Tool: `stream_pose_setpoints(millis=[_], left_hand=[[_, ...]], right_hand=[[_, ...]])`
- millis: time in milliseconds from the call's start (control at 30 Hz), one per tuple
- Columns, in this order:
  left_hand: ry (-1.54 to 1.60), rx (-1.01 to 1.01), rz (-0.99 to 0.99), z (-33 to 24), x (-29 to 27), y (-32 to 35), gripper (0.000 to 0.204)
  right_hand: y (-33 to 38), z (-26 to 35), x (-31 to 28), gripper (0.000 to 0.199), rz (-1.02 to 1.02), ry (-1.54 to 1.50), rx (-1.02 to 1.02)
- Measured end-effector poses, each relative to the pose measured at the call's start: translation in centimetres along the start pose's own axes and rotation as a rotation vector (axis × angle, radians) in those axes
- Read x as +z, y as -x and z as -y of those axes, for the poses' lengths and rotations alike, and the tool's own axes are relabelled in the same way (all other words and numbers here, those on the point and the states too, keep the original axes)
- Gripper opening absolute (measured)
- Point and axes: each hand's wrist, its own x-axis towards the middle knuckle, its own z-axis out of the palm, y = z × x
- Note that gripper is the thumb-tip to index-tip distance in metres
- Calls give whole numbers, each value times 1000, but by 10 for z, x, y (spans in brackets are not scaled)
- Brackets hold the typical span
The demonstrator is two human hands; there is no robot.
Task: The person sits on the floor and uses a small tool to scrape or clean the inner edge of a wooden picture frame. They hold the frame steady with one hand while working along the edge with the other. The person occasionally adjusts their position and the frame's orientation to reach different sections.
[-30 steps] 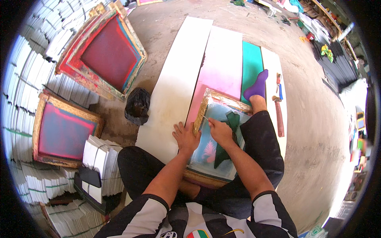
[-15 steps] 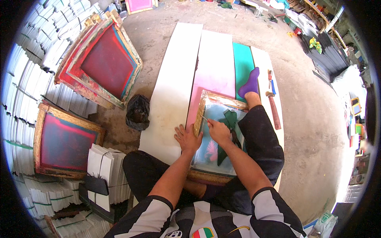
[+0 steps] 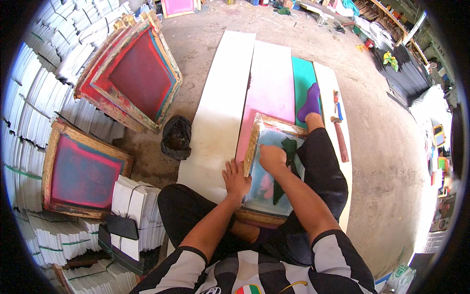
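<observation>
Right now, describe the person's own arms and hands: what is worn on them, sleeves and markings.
Both forearms are bare. The left hand and right hand wear no gloves, and no ring, watch or band shows on either. The arms come out of short sleeves with bold black and white vertical stripes, part of a striped jersey.

Daylight falls across a bare concrete floor (image 3: 382, 161) in a cluttered workshop. Bundled white stacks (image 3: 44, 93) line the left side, with two wooden frames (image 3: 134, 78) leaning against them. Long boards (image 3: 220, 112) in white, pink and teal lie on the ground, a black bag (image 3: 176, 137) beside them. Dark sheets (image 3: 401, 73) pile up at the far right.
</observation>
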Motion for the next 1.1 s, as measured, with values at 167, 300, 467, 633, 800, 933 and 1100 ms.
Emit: stream_pose_setpoints(millis=[167, 300, 467, 633, 800, 933, 1100], left_hand=[[13, 0, -20, -2, -4, 3, 84], [-6, -20, -5, -5, -8, -1, 84], [-53, -46, 22, -2, -8, -1, 83], [-123, -57, 75, -7, -11, -2, 80], [-81, -61, 92, 0, -18, 3, 82], [-101, -35, 121, -6, -16, 1, 83], [-133, -13, 119, 2, -18, -2, 90]], right_hand=[[-10, -11, 8, 28, 15, -93, -60], [-10, -43, 23, 34, -72, -315, -119], [3, -41, 41, 38, -106, -521, -74], [-20, -61, 82, 40, 16, -963, 12], [-10, -51, 71, 40, -201, -645, -121], [-30, -60, 67, 42, 439, -1392, 413], [-17, -56, 47, 42, 189, -1039, 203]])
